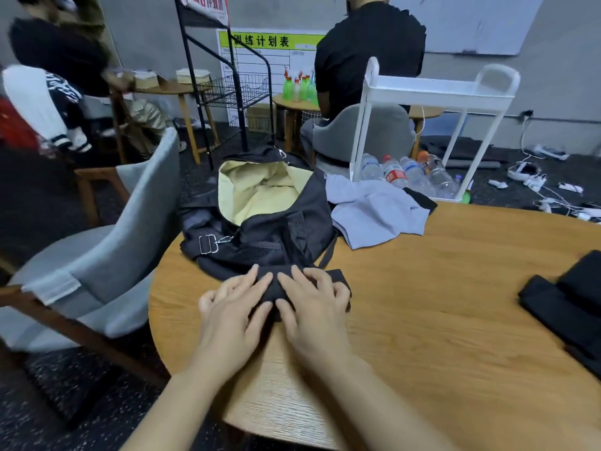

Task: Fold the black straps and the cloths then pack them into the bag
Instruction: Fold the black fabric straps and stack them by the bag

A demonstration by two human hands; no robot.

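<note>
Hands: left hand (234,301) and right hand (313,299) lie side by side, fingers pinching a black strap (328,278) on the tabletop (439,320) | Bag (260,209): open, seemingly unpacked, just behind | Left: grey cloth (374,209) unfolded, black cloths (566,297) far right; packing not begun.

— Is anything readable showing up anywhere?

— Yes: black characters "训练计划表" are running along the green band atop the white wall chart (273,42) behind the black wire rack.

— Anything else?

— A red-and-white sign (205,4) is hanging at the rack's top, but its characters are blurring beyond reading. A clear plastic water bottle with a red label (394,175) is standing in the white trolley's bottom tier; its white print is too small to make out.
</note>
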